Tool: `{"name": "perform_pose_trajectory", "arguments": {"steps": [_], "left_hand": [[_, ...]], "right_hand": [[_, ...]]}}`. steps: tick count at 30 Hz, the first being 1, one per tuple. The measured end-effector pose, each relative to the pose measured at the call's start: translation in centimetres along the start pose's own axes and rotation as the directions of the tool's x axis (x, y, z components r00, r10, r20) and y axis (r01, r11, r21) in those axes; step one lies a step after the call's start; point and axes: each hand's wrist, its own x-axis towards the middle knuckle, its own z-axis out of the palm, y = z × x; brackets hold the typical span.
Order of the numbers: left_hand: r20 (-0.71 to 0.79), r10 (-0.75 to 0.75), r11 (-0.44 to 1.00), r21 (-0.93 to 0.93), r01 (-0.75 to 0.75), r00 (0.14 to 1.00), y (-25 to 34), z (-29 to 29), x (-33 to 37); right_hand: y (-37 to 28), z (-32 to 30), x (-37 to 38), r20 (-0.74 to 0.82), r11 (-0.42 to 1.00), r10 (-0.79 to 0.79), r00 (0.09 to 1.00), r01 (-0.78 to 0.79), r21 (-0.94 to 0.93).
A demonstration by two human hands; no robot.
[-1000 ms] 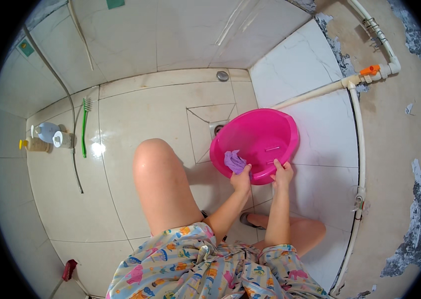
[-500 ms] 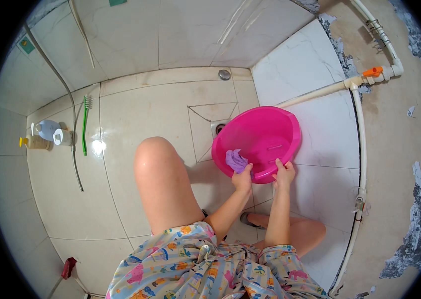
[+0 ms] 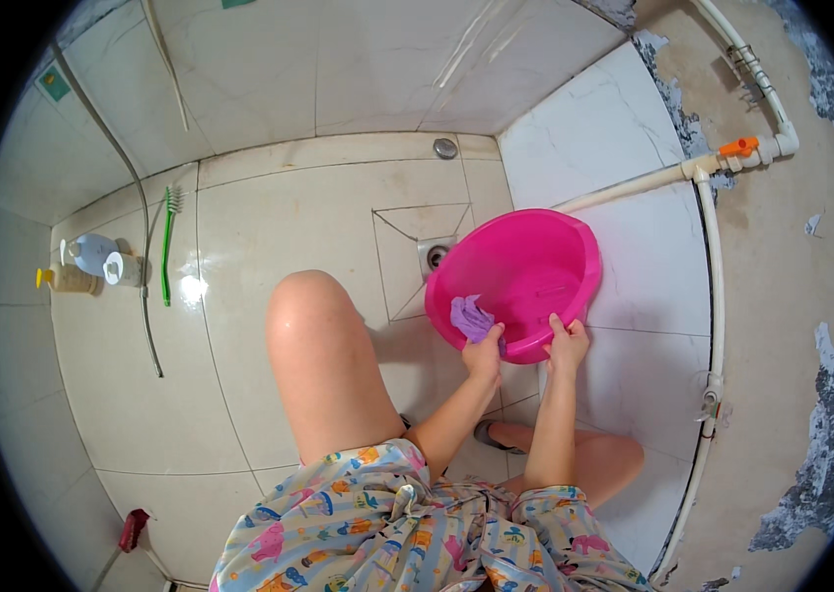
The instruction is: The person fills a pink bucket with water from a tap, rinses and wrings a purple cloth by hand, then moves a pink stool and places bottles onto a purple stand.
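A bright pink plastic basin [image 3: 533, 264] is held tilted in front of me, its inside facing me, with the far right side close to the tiled wall. My left hand [image 3: 483, 355] is closed on a crumpled purple cloth [image 3: 471, 318] at the basin's near-left rim. The cloth lies against the inner wall, and the left fingers are partly hidden by it and the rim. At the near-right rim my right hand [image 3: 567, 347] grips the basin, thumb on the inside, with its other fingers partly out of sight.
A floor drain [image 3: 435, 257] lies just left of the basin. Bottles [image 3: 91, 255] and a green-handled brush [image 3: 169, 247] are at the far left by a hanging hose [image 3: 146, 227]. White pipes [image 3: 718, 286] with an orange valve handle [image 3: 738, 147] run along the right wall.
The basin has shifted slightly to the right, with both hands and the purple cloth moving along with it. More of the floor drain shows.
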Motion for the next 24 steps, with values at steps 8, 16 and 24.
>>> {"name": "perform_pose_trajectory", "arguments": {"steps": [8,16,24], "left_hand": [[0.038,-0.026,0.998,-0.058,0.028,0.999,0.2,0.4,-0.6],[0.037,-0.062,0.996,-0.054,0.064,0.997,0.6,0.4,-0.7],[0.047,-0.089,0.994,-0.057,0.092,0.995,0.4,0.8,-0.7]], "right_hand": [[-0.1,-0.3,0.4,-0.016,0.999,-0.033,0.999,0.032,-0.04],[0.2,-0.2,0.8,-0.007,0.996,-0.062,0.998,0.062,-0.058],[1.4,-0.7,2.3,0.024,0.97,-0.192,0.981,0.194,-0.15]]}}
